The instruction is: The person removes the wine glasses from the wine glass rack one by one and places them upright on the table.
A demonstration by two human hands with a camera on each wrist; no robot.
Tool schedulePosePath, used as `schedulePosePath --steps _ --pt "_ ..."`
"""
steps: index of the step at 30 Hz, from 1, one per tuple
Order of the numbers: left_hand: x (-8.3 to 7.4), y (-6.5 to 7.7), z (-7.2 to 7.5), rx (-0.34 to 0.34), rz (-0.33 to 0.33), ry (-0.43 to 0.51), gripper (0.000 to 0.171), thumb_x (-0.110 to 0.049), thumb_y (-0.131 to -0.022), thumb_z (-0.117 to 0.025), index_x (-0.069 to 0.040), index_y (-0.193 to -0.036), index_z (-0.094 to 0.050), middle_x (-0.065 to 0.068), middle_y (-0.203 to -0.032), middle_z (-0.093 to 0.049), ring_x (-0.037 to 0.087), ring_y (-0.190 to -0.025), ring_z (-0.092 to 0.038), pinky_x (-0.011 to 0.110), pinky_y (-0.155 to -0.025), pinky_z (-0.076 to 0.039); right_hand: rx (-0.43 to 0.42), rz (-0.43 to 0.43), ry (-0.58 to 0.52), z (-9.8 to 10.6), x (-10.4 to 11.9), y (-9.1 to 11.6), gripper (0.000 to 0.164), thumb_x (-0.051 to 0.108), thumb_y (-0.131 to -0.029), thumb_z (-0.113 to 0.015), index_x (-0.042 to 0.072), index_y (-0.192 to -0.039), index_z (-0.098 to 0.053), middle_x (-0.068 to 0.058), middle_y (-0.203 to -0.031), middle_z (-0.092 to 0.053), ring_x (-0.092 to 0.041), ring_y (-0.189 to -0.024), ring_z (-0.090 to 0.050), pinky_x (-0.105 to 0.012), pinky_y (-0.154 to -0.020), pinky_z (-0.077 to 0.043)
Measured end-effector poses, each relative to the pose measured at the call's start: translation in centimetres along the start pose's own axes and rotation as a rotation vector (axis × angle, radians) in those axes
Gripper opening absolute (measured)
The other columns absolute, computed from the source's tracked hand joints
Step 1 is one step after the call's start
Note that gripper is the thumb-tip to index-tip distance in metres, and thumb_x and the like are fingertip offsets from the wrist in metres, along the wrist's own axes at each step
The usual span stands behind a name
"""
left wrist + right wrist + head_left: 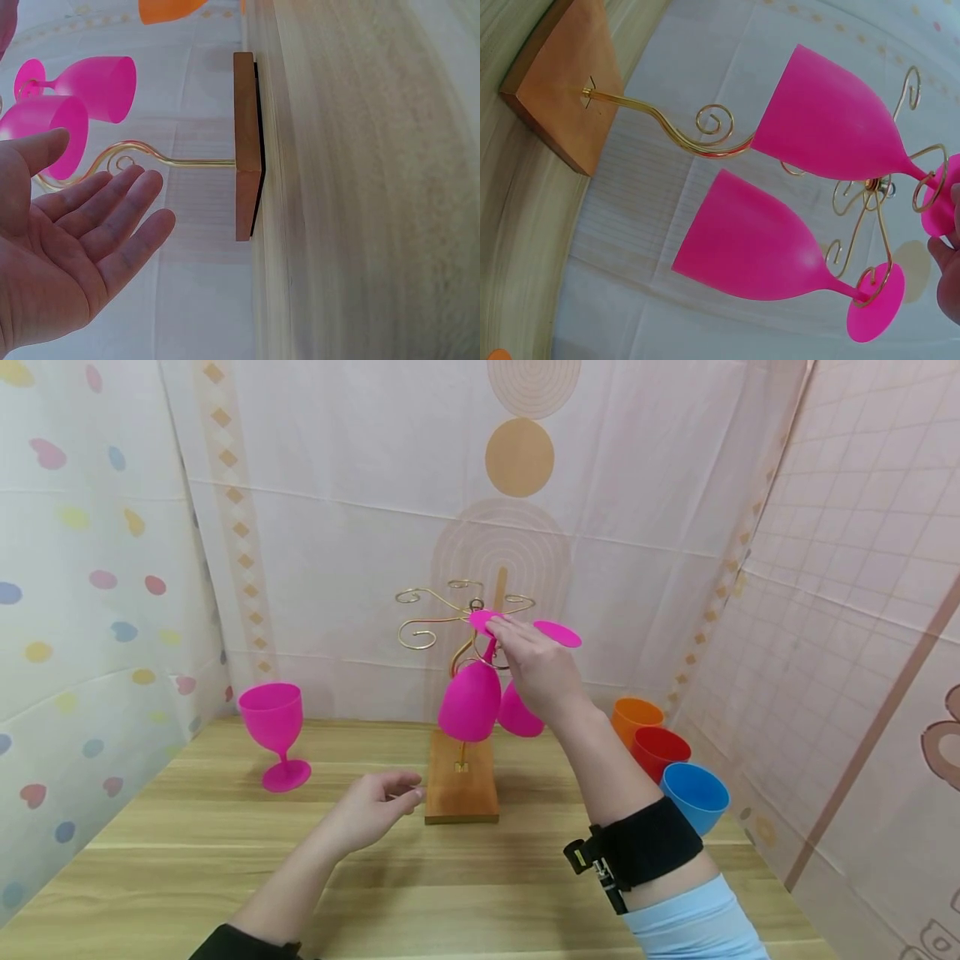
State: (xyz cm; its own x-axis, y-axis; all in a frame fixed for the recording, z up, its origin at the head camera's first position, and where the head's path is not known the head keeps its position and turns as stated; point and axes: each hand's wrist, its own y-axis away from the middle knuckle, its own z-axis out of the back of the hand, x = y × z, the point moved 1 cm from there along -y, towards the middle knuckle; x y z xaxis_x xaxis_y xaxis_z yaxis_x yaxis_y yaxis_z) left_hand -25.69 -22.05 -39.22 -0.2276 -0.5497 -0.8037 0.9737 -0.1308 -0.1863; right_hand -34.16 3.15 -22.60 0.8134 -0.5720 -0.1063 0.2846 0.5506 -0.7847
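Note:
My right hand [542, 672] pinches the round foot of a pink goblet [470, 703] that hangs upside down at a curl of a gold wire rack [417, 620]. In the right wrist view the fingertips [943, 251] meet the foot's edge, and the stem passes through the wire curl. Beside it a second pink goblet [754, 244] hangs inverted from another curl. My left hand [372, 812], palm showing and fingers loosely extended, is held low beside the rack's wooden base [461, 797] and holds nothing.
A third pink goblet [272, 718] stands upright on the table at the left. Orange [636, 718], red [660, 752] and blue [697, 797] cups stand in a row at the right, partly behind my right forearm. Patterned cloths enclose the wooden table [360, 902].

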Motion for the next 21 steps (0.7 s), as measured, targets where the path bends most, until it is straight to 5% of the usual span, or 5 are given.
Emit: schedulePosePath --steps 21 --pt "0.3 -0.3 -0.4 -0.005 -0.005 -0.011 0.037 -0.027 -0.1 -0.067 -0.003 -0.128 -0.067 0.004 -0.109 -0.074 0.016 -0.091 -0.07 0.04 -0.084 -0.059 0.001 -0.27 -0.027 0.0 -1.1 1.0 0.042 0.014 -0.104 -0.059 0.009 -0.146 -0.056 -0.009 -0.145 -0.058 -0.026 -0.136 -0.052 -0.039 -0.11 -0.044"
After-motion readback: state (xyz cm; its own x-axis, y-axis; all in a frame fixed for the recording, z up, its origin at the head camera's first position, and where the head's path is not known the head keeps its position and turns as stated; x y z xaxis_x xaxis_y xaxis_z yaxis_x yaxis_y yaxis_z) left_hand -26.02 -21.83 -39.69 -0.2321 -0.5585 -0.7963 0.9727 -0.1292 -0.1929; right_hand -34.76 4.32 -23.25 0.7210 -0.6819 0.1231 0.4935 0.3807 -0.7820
